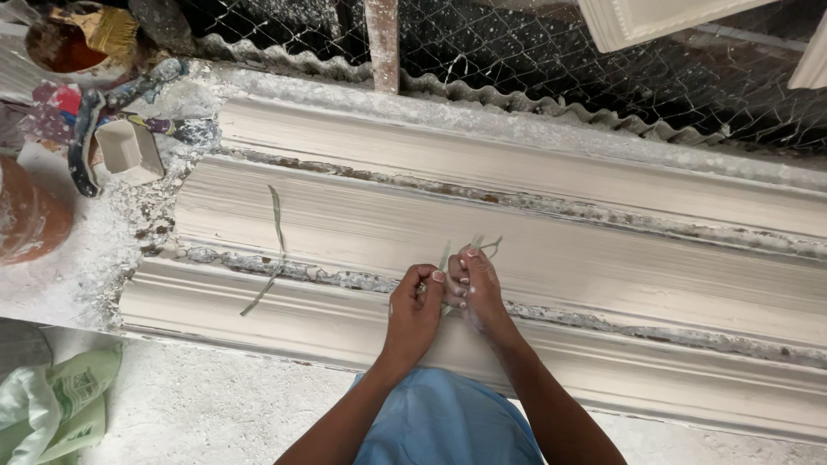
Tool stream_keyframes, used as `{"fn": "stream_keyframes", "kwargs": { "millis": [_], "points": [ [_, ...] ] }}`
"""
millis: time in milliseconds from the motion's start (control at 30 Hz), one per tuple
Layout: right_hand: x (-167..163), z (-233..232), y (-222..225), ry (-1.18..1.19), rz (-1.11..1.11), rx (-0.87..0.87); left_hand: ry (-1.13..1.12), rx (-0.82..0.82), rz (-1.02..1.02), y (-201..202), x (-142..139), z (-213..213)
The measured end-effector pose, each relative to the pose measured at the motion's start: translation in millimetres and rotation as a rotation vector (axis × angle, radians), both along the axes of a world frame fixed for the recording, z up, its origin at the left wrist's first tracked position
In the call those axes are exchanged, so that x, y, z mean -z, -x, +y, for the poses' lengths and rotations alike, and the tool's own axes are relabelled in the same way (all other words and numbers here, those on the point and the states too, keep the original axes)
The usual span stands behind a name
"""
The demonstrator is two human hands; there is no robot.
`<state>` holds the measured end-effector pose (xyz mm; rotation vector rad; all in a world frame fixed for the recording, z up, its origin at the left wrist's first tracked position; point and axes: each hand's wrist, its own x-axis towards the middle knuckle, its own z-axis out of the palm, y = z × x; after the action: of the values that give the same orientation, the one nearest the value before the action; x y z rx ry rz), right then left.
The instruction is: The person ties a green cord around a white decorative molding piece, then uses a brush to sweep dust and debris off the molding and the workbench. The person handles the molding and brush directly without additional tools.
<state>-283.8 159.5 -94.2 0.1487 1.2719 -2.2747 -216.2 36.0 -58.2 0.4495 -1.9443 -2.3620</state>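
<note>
A long white plaster moulding (534,232) lies across the bench, its surface wet and grooved. My left hand (413,312) and my right hand (475,288) meet over its near ridge, both pinching thin pale-green fibre strands (472,248) between the fingers. The strand ends stick up just beyond my right fingertips. A separate long green strand (277,250) lies loose across the plaster to the left of my hands.
A small white square cup (129,151), a plaster-caked tool (82,142), a brush in a brown pot (82,39) and a rust-coloured vessel (26,215) sit at the left. Wire mesh (560,52) backs the bench. A green-white sack (56,400) lies lower left.
</note>
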Motion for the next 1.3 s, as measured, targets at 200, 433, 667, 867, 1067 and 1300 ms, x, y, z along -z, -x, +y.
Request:
{"fn": "stream_keyframes", "kwargs": {
  "millis": [200,433,667,867,1067,1300],
  "points": [
    [-12,-7,-6,-0.109,0.06,-0.065,-0.133,-0.028,0.075,-3,-4,-4],
    [-30,-19,-16,-0.137,0.087,-0.105,-0.131,-0.018,-0.069,-5,-6,-17],
    [-22,-47,-21,-0.137,0.127,-0.151,-0.127,0.01,-0.097,-6,-15,-48],
    [-31,-53,-16,-0.599,0.571,-0.286,1.023,0.027,0.493,-9,-48,-109],
    [-46,-58,-30,-0.819,0.621,-0.681,1.185,0.555,0.689,-22,-49,-161],
    [-33,-74,-31,-0.855,0.595,-0.795,1.117,0.437,0.815,-38,-21,-178]
  ]
}}
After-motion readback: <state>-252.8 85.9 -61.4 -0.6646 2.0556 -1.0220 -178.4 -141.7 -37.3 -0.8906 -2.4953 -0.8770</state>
